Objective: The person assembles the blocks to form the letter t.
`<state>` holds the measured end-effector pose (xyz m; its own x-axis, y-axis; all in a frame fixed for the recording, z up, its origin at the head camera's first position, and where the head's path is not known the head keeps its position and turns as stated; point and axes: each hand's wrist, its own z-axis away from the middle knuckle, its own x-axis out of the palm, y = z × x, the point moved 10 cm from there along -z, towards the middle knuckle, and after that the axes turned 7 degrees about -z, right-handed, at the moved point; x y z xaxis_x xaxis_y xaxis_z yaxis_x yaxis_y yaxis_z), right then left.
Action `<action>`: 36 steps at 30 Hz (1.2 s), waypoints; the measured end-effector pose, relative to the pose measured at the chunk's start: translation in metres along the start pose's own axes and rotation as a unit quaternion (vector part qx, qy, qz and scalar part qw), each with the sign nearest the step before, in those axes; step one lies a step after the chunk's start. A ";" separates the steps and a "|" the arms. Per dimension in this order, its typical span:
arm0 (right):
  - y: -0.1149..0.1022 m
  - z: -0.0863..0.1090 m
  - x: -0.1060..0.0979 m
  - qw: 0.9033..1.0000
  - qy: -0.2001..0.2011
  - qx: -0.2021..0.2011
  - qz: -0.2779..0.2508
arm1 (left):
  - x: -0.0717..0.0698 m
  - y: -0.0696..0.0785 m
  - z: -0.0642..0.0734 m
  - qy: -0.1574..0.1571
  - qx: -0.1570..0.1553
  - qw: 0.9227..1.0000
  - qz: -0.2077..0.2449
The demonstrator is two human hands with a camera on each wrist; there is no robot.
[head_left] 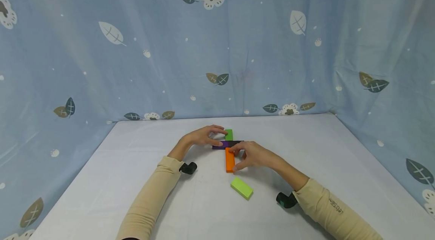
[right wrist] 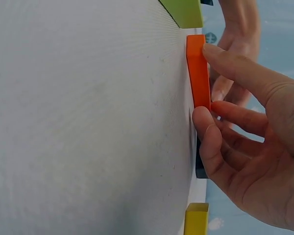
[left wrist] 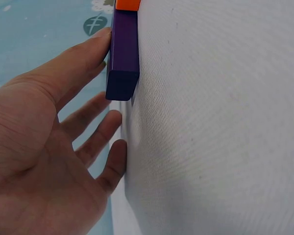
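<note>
Several coloured blocks lie on the white table in a cross-like layout. An orange block point(head_left: 230, 161) points toward me, and my right hand point(head_left: 255, 155) holds it with thumb and index finger near its two ends. Across its far end lie a purple block point(head_left: 218, 145) and a black block point(head_left: 235, 143), end to end. Beyond them is a green block point(head_left: 229, 134). My left hand point(head_left: 204, 136) rests its thumb against the purple block, as the left wrist view also shows. Its fingers are extended toward the green block.
A lime block point(head_left: 242, 188) lies at an angle nearer to me. In the right wrist view a yellow block point(right wrist: 196, 220) stands beyond my right hand. Blue patterned cloth point(head_left: 204, 43) hangs behind the table. Dark wrist cameras point(head_left: 286, 200) stick out at both sleeves.
</note>
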<state>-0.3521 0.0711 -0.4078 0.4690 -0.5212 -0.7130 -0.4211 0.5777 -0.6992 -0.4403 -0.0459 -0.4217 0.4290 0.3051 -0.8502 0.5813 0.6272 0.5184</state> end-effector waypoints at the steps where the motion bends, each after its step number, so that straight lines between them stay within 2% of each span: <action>1: 0.000 0.000 0.000 1.000 0.000 0.000 0.002 | 0.000 0.001 0.000 0.000 0.001 1.000 0.000; 19: 0.001 -0.002 0.001 1.000 0.002 0.011 -0.002 | -0.001 0.001 -0.001 0.001 0.006 1.000 0.006; 23: 0.000 -0.002 0.001 1.000 -0.003 0.002 -0.001 | 0.000 -0.001 -0.001 0.002 0.003 1.000 0.006; 27: -0.001 0.002 -0.005 1.000 0.003 0.001 0.001 | 0.001 -0.002 -0.001 0.000 -0.003 1.000 0.008; 31: -0.002 0.007 -0.012 1.000 0.010 0.017 -0.007 | 0.002 -0.003 -0.002 -0.001 -0.006 1.000 0.002; 36: -0.010 0.018 -0.008 1.000 -0.021 0.004 -0.012 | 0.000 -0.004 -0.003 0.000 -0.013 1.000 0.000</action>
<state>-0.3373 0.0803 -0.3942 0.5116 -0.5086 -0.6925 -0.4027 0.5700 -0.7162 -0.4449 -0.0463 -0.4243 0.4282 0.3052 -0.8506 0.5639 0.6453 0.5154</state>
